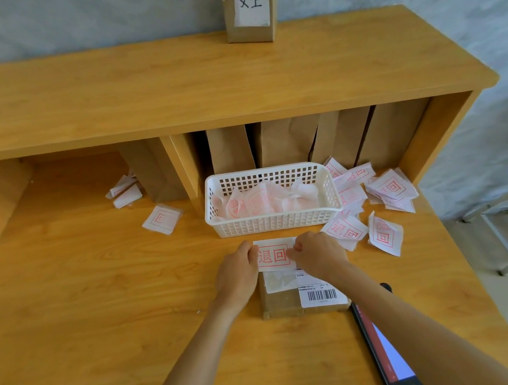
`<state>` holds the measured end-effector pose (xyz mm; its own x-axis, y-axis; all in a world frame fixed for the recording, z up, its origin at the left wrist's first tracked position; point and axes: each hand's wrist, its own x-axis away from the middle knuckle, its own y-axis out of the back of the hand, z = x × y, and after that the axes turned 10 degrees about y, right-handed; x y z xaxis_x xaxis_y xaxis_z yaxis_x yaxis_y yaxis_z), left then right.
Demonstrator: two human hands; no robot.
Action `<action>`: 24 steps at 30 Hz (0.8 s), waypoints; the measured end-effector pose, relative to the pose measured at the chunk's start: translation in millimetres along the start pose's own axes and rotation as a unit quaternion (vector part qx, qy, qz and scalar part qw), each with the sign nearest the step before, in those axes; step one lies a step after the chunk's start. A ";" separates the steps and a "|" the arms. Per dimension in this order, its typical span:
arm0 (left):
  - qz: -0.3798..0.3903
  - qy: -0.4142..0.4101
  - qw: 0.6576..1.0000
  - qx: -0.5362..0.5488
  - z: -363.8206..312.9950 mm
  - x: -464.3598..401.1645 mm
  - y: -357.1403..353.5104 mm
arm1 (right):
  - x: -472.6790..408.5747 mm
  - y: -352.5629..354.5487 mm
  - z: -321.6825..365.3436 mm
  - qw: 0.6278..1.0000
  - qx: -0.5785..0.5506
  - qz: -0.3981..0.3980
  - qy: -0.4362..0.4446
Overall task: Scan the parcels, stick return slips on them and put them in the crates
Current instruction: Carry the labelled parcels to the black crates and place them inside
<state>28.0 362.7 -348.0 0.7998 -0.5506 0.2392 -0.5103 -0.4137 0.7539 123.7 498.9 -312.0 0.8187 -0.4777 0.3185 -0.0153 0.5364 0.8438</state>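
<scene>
While hands (237,271) pinch slip (274,255), basket (273,221) holds slips.

At a wooden desk (96,305), a left hand (237,271) and right hand (319,253) pinch opposite ends of a red-stamped return slip (274,255) above a brown parcel (280,303) bearing a barcode label (321,294). A white basket (273,223) of slips sits just behind; a handheld scanner (390,358) lies near the desk's front right edge.

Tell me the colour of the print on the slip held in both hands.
Red print on white paper, on the slip; the head view shows it best.
</scene>
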 end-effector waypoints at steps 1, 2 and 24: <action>-0.001 0.001 1.000 -0.003 0.0 0.6 -0.7 | -0.6 -0.8 -0.3 1.000 0.005 -0.001 0.003; -0.001 0.002 1.000 -0.007 0.0 1.2 -1.5 | -1.0 -1.4 -0.5 1.000 0.012 -0.001 0.007; 0.063 0.028 0.994 0.084 3.1 5.6 2.2 | 4.2 2.4 -5.7 0.999 0.034 0.004 0.032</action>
<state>30.3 356.5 -346.9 0.7397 -0.5664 0.3634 -0.6501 -0.4618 0.6034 130.4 502.1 -311.1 0.8530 -0.4276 0.2994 -0.0591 0.4908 0.8693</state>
